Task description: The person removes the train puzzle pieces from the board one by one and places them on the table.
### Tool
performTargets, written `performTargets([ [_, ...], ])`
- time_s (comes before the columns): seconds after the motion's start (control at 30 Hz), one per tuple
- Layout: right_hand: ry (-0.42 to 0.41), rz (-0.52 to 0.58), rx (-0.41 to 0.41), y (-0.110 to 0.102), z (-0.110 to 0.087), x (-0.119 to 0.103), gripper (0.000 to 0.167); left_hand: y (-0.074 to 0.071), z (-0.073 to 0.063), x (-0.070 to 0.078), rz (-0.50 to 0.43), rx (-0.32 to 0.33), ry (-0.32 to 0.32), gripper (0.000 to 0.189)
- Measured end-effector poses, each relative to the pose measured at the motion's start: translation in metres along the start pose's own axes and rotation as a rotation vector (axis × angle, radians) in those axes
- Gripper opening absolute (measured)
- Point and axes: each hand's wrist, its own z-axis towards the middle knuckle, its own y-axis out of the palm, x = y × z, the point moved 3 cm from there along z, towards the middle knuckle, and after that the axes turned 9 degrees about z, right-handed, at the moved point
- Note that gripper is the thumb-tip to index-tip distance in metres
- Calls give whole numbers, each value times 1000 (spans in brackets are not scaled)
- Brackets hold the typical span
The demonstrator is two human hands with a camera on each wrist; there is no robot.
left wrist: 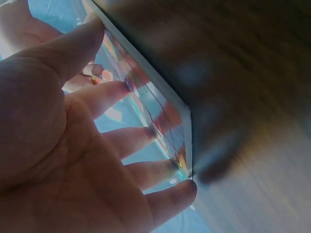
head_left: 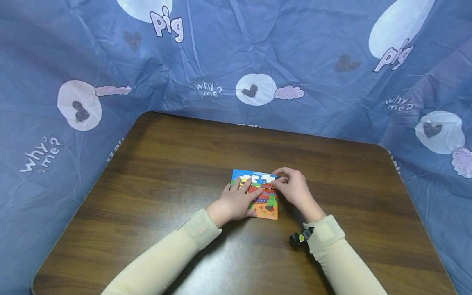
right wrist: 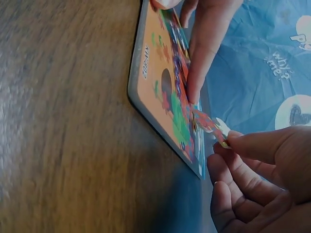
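Observation:
A colourful jigsaw puzzle board with a blue sky, white clouds and an orange ground lies flat on the table. My left hand is spread over its left part, fingers straight and fingertips resting on the picture. In the left wrist view, the thumb and several fingers of that hand touch the board near its edges. At the upper right of the board, my right hand pinches a small puzzle piece between thumb and fingers. The piece is tilted up from the surface; its far end is close to the board.
The brown wooden table extends around the board on all sides. Behind it hangs a blue printed cloth. A black wrist camera sits on the right sleeve's cuff, low over the table.

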Motion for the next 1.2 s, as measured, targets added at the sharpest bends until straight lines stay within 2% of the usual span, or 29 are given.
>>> performTargets([
  [0.33,36,37,46,-18,-4,12,24,-2,-1,0,6,11,12,79],
  [0.87,113,41,99,-66,-14,38,30,1,0,0,15,-9,18,79],
  [1.2,152,22,107,-98,-22,56,34,3,1,-1,3,18,20,78],
])
